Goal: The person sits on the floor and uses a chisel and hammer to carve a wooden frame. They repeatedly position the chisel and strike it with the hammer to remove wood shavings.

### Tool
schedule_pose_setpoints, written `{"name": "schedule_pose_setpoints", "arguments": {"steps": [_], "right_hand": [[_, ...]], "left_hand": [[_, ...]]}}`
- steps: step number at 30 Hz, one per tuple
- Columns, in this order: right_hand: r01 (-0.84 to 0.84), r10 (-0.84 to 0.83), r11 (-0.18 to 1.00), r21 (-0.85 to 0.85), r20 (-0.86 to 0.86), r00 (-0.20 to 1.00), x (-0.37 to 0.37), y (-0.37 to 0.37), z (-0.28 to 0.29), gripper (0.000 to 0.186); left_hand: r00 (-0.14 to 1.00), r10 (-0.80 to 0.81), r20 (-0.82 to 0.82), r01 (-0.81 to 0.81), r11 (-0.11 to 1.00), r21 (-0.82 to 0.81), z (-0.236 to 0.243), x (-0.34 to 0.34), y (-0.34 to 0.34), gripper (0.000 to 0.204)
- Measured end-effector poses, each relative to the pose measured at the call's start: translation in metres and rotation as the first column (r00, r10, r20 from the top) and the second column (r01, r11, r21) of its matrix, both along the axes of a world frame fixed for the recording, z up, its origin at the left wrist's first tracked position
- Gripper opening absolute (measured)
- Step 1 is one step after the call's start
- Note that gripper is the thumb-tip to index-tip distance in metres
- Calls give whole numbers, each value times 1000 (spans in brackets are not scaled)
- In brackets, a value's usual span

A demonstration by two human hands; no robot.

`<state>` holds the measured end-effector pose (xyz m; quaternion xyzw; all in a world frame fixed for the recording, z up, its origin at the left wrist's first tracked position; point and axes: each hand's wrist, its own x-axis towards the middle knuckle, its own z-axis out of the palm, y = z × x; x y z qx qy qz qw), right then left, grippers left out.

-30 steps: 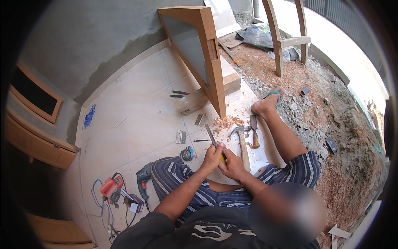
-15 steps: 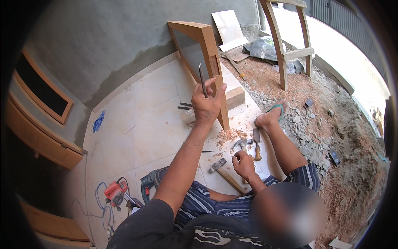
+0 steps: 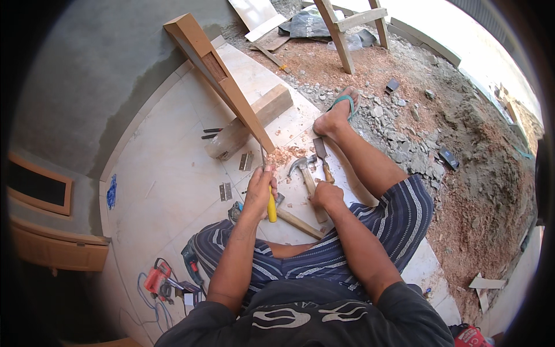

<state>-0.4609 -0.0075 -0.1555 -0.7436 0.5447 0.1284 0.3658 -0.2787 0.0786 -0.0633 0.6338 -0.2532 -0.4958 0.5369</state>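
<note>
My left hand (image 3: 259, 194) is closed around a narrow chisel (image 3: 272, 208); its yellow handle sticks out below the fist and its thin metal blade points up. My right hand (image 3: 328, 196) is wrapped round the wooden handle of a claw hammer (image 3: 310, 180) lying on the tiles. Just beyond that hammer rests a wide chisel (image 3: 321, 151) with a wooden handle. A second hammer (image 3: 299, 224) lies between my legs, its head partly covered by my left hand. Ahead, a wooden door panel (image 3: 234, 104) stands on edge, with a recess cut in its edge.
A thick timber block (image 3: 277, 104) sits against the panel. Wood shavings (image 3: 283, 155) and two metal hinges (image 3: 225, 191) lie on the tiles. A red power tool (image 3: 157, 281) with a blue cord is at lower left. Rubble (image 3: 399, 133) and a wooden trestle (image 3: 341, 43) are at right.
My left hand has come down from beside the panel with the chisel, whose yellow handle now shows. My right hand has gone onto the claw hammer's handle. The view has shifted.
</note>
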Motion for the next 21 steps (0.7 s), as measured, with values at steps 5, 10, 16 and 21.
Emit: {"name": "schedule_pose_setpoints", "arguments": {"steps": [5,10,16,21], "right_hand": [[56,-55,982,-181,9,998,19,15,-33,64],[68,-58,984,-163,70,996,19,11,-31,52],[-202,290,925,-321,255,922,51,78,-24,45],[-370,415,898,-237,177,892,57,89,-48,49]], "left_hand": [[997,-15,-76,19,999,51,-28,-12,15,25],[996,91,-16,-92,991,-96,-26,18,8,18],[987,163,-6,-163,983,-84,-23,41,17,20],[993,102,-56,-109,984,-140,-12,29,24,19]]}}
